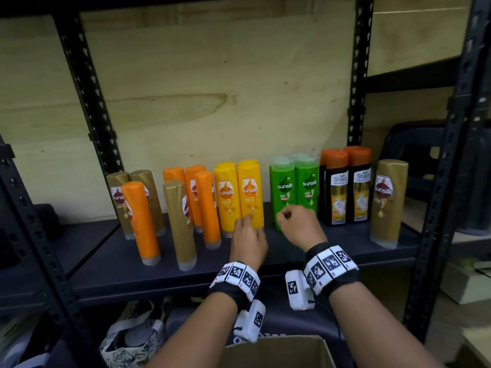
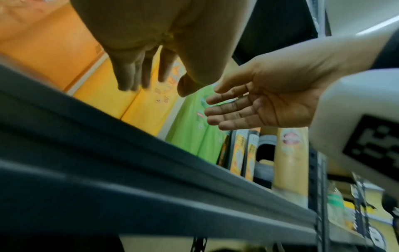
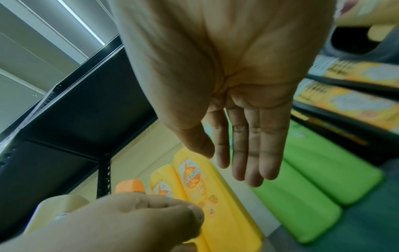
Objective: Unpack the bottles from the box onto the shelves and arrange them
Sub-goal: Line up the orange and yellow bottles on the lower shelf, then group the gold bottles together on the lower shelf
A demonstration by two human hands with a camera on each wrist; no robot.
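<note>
both hands held over the front of the shelf (image 1: 345, 243), neither holding anything. left hand (image 1: 248, 240): fingers straight and relaxed, tips at the base of the yellow bottles (image 1: 239, 192), possibly touching, though motion blur leaves contact unclear. right hand (image 1: 299, 224): fingers extended in both wrist views, palm empty, just in front of the green bottles (image 1: 293, 187). progress, as judged: most bottles appear unpacked and upright; colours are grouped to the right of the hands (black bottles (image 1: 345, 187), one gold bottle (image 1: 389, 200)). left of the hands, gold and orange bottles (image 1: 170, 205) stand mixed and tilted, so arranging seems unfinished. the box (image 1: 276, 351) lies below the wrists, its contents hidden. open shelf surface lies between bottles and front edge; uprights bound both sides.
</note>
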